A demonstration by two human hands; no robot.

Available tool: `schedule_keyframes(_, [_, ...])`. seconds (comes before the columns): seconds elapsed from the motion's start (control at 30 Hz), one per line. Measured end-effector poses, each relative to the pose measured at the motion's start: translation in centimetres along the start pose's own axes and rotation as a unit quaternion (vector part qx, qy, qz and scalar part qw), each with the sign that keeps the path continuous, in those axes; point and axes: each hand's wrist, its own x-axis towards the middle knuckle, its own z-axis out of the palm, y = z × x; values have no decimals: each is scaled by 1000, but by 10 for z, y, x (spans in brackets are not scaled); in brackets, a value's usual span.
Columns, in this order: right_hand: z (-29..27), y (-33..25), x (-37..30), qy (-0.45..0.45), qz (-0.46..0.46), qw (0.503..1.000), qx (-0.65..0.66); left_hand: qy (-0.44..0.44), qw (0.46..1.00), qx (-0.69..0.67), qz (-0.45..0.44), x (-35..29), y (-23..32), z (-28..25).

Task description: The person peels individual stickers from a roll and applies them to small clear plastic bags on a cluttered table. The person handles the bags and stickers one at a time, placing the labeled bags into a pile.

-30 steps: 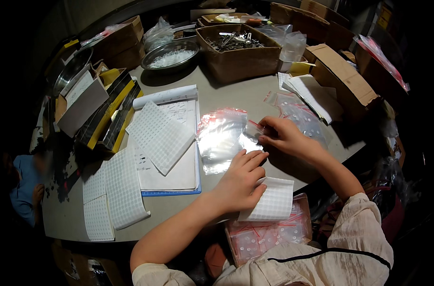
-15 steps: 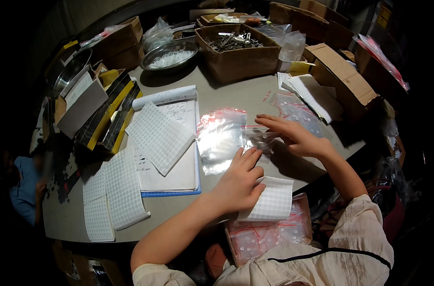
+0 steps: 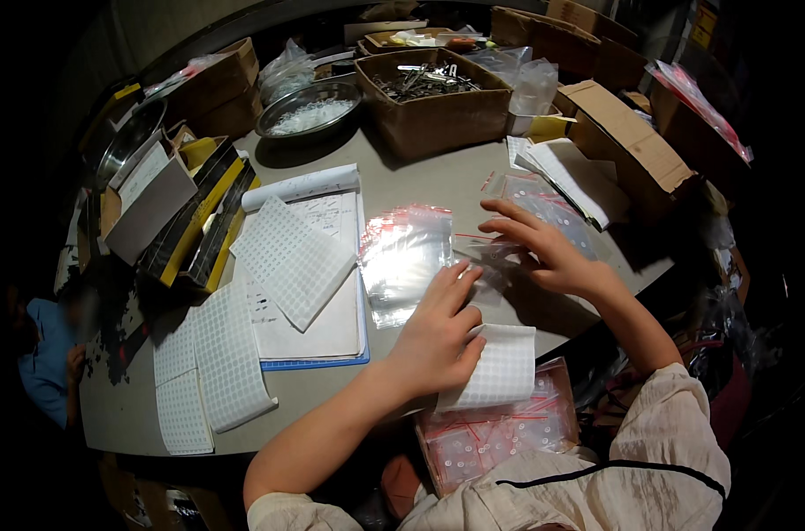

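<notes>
A small clear zip bag with a red seal line lies between my two hands. My left hand has its fingertips stretched onto the bag's lower left part. A white sheet of small round stickers is held under that hand's thumb and sticks out over the table's near edge. My right hand hovers at the bag's right side, fingers apart; its thumb is partly hidden. Beside the left fingertips lies a stack of shiny empty zip bags with red tops.
A box of filled bags stands at my lap. Left are a clipboard, sticker sheets and black-yellow boxes. Behind stand a metal bowl and a carton of metal pieces. More filled bags lie right.
My right hand's fingers have lifted and spread slightly. The left fingertips have shifted a little on the bag. The whole view has moved slightly.
</notes>
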Motion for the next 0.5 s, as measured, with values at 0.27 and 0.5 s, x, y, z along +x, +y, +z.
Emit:
schedule_keyframes(0.27, [8,8,-8,-2,74,997,33,-6,999,-16,-37,-6,-10,9])
schedule_keyframes(0.5, [17,26,-9,111,-12,993,-35,-38,999,-2,-10,-6,-15,12])
